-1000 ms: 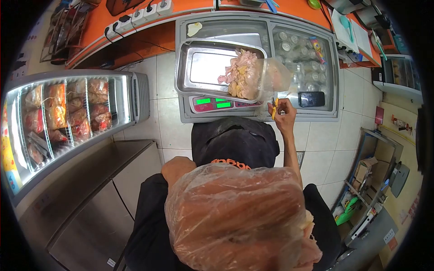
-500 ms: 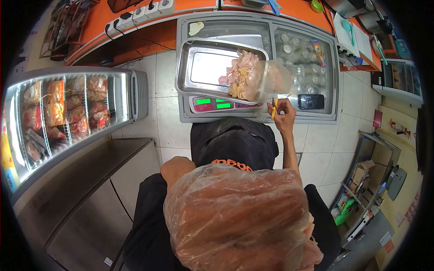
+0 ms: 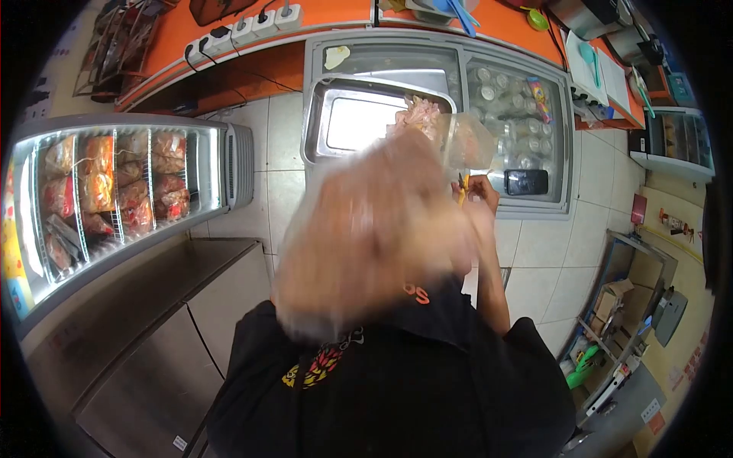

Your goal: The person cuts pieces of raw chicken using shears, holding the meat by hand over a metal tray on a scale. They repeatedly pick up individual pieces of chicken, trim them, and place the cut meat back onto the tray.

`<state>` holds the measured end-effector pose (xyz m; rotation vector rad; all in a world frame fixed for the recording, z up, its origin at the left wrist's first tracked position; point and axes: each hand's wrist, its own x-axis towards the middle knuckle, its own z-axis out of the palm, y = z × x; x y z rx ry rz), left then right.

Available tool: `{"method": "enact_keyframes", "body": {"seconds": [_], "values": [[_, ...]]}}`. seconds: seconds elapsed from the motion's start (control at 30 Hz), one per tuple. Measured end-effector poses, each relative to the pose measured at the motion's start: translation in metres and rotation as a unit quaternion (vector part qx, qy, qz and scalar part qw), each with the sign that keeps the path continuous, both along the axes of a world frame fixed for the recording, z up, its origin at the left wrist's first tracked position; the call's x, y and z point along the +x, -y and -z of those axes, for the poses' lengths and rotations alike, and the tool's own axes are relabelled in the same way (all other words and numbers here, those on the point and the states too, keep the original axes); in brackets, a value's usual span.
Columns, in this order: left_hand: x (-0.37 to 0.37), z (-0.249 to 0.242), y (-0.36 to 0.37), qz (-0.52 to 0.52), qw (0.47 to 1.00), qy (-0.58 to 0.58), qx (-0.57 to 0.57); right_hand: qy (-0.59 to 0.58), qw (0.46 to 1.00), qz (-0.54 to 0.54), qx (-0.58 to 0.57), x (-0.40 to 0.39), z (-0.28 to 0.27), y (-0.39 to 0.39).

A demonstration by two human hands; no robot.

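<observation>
**Big blurry bag [image 3: 363,225] next to yellow scissors [image 3: 463,197]**

The bag is plastic, with pink and brown stuff in it. It sits in the middle of the view, between 8 and 9 o'clock from the right grip [image 3: 484,189]. They are close, but the blur hides whether they touch.

At 9 o'clock, on the far left, is a bright fridge [image 3: 240,172] packed with bags of food. A metal cupboard [image 3: 244,305] is at 8 o'clock. At 12 o'clock is the orange bench [image 3: 336,15]. In front of it is a grey freezer [image 3: 546,208] with a glass top. On it is a shiny tray [image 3: 359,122], and pale meat [image 3: 420,113] lies at the tray's right end, at 1 o'clock from the bag. The bag hides part of the tray. A black phone [image 3: 526,182] lies on the glass near 3 o'clock from the right grip. A metal rack [image 3: 645,271] is far right, between 3 and 4 o'clock.

The left grip is hidden, so I can't tell if it is spread or squeezed. The right grip has its fingers curled around the scissors' handles.
</observation>
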<state>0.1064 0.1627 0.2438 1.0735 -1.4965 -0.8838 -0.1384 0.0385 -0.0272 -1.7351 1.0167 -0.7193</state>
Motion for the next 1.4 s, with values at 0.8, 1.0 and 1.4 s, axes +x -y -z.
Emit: {"method": "enact_keyframes", "body": {"seconds": [0.8, 1.0, 1.4], "values": [[0.049, 0.148, 0.019, -0.370, 0.892, -0.213, 0.148, 0.044, 0.930, -0.297, 0.213, 0.072, -0.066, -0.020], [0.028, 0.108, 0.018, -0.363, 0.874, -0.237, 0.221, 0.133, 0.862, -0.338, 0.354, 0.099, -0.084, -0.013], [0.014, 0.078, 0.009, -0.269, 0.908, -0.162, 0.277, 0.153, 0.841, -0.342, 0.391, 0.114, -0.088, -0.010]]}}
